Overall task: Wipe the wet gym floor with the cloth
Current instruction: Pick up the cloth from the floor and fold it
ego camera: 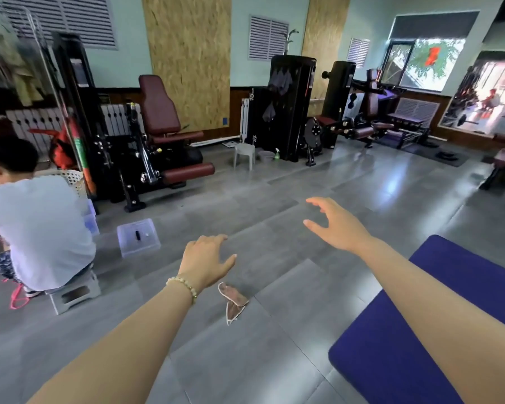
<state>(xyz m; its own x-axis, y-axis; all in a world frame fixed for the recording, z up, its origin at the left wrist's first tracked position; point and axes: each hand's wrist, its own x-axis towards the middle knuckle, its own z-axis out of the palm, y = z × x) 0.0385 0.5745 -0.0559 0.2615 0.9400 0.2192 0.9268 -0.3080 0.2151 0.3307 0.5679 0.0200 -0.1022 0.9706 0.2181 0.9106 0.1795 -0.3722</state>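
Note:
The grey tiled gym floor [289, 339] fills the lower view and shines with reflections farther back. Both my arms stretch forward over it. My left hand [206, 259], with a bead bracelet on the wrist, hovers with loosely curled fingers and holds nothing. My right hand [337, 224] is spread, fingers relaxed, also empty. A small crumpled brownish cloth with a white edge [233, 303] lies on the floor just below and right of my left hand, untouched.
A purple padded mat [414, 330] lies at lower right. A person in a white shirt [38, 225] sits on a small step stool at left. A clear plastic box [138, 240] sits ahead. Gym machines [158, 132] line the far wall, with a grey stool [244, 154].

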